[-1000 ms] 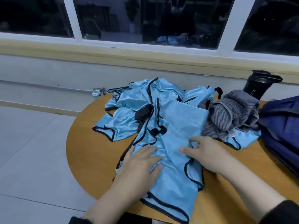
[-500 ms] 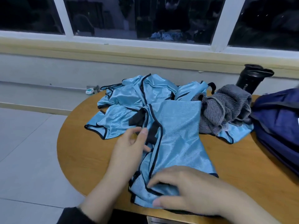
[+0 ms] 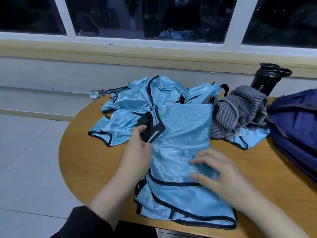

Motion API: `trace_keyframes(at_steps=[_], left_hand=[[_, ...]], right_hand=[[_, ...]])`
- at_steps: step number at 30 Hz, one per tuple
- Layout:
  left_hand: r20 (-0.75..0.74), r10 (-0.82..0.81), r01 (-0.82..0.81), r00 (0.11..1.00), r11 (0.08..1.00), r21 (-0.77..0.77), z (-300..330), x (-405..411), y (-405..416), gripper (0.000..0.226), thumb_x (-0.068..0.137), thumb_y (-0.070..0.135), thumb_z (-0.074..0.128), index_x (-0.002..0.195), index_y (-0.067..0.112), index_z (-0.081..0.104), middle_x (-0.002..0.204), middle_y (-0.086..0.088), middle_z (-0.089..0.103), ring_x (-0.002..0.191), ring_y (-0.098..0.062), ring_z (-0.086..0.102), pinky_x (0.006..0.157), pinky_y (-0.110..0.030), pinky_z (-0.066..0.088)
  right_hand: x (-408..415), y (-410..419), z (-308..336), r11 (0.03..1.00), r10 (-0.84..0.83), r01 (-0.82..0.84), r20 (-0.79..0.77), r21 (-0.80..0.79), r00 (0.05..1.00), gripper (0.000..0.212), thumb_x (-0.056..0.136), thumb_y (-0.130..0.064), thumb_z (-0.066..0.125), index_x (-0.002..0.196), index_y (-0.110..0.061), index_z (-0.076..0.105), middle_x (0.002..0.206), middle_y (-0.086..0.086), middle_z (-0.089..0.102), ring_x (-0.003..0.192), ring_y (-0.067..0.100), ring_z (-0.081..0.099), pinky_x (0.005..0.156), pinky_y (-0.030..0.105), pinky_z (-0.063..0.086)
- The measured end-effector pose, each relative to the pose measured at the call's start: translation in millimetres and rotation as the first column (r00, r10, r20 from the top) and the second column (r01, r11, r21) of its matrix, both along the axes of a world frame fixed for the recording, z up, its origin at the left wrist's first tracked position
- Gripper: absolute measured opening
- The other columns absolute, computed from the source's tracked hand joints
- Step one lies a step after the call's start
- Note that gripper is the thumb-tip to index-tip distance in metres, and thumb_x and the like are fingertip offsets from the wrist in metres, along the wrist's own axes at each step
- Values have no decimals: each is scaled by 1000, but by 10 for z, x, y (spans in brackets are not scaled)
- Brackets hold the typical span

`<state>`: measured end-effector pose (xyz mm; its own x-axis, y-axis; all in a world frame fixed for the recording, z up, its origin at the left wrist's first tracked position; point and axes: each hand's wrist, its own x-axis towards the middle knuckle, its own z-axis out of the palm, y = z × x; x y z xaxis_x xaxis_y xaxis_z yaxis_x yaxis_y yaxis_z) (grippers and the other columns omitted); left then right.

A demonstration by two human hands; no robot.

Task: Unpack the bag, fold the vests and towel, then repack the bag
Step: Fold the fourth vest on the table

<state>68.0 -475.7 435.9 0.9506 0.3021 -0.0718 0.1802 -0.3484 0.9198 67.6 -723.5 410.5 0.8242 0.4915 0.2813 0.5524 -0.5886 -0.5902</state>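
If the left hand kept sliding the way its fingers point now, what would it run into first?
The left hand pinches the black strap of the front vest, fingers pointing away and slightly right. Going straight on, it would probably meet the crumpled pile of blue vests behind; depth is hard to judge.

An indoor room at night: round wooden table [image 3: 82, 152], tiled floor [image 3: 25, 152], dark windows [image 3: 180, 18].

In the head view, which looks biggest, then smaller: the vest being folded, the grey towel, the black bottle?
1. Vest being folded, though nearness enlarges it.
2. Grey towel.
3. Black bottle, partly hidden.
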Motion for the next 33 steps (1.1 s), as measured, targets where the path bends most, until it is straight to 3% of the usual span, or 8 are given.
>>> trace_keyframes(at_steps=[6,10,13,18,22,25,29,33], left_hand=[[258,-89,-79,962,816,573,39,-27,-63,50,94,50,62,141,36,49,130,10,48,112,-10,51,91,-29,41],[89,-185,36,979,582,812,-13,159,-236,62,96,48,61,151,38,36,152,4,35,133,-22,40,104,-43,34],[72,-114,43,991,777,628,-165,310,0,56,97,5,50,147,28,44,145,0,44,122,-23,50,92,-34,43],[139,47,-69,989,985,158,-162,397,272,39,102,0,42,130,24,54,127,-3,60,84,-9,57,61,-15,42],[319,16,-148,948,907,394,-17,488,274,49,100,45,57,144,25,48,144,2,48,127,-17,49,105,-39,43],[198,-204,35,959,776,629,160,706,201,72,93,53,65,154,29,36,151,5,47,141,-19,38,114,-46,29],[-133,-302,276,944,504,818,269,973,176,54,88,55,69,134,31,55,111,5,68,112,-24,58,91,-41,26],[-259,-426,435,867,392,811,297,1030,239,37,85,54,72,88,18,64,91,4,54,86,-18,51,88,-40,33]], right_hand=[[-82,-94,-220,995,8,-1,72,-103,997,29,92,-61,56,103,-38,69,106,-28,55,111,-2,51,98,20,32],[-101,-83,-211,987,88,-71,118,-143,989,16,96,-50,59,91,-36,66,94,-24,56,97,-1,52,92,25,34],[-141,-128,-172,985,102,-92,64,-144,993,22,95,-58,58,92,-39,68,97,-27,58,101,-1,54,95,25,34],[-31,-37,7,996,-23,31,-99,86,995,23,97,-57,53,93,-39,68,101,-17,62,97,8,62,86,27,46],[385,67,217,869,-385,431,-214,243,898,38,92,-37,71,127,-29,58,118,-16,58,104,6,60,83,17,48],[719,139,359,812,-390,531,-454,240,801,66,88,-44,76,145,-26,47,130,-12,59,110,10,63,83,32,54],[856,223,475,818,-310,517,-564,252,765,35,86,-35,81,114,-18,66,96,-5,76,74,8,73,52,19,50],[828,188,487,874,-277,428,-487,231,828,23,94,-22,72,80,-4,69,62,3,65,53,13,57,45,19,37]])
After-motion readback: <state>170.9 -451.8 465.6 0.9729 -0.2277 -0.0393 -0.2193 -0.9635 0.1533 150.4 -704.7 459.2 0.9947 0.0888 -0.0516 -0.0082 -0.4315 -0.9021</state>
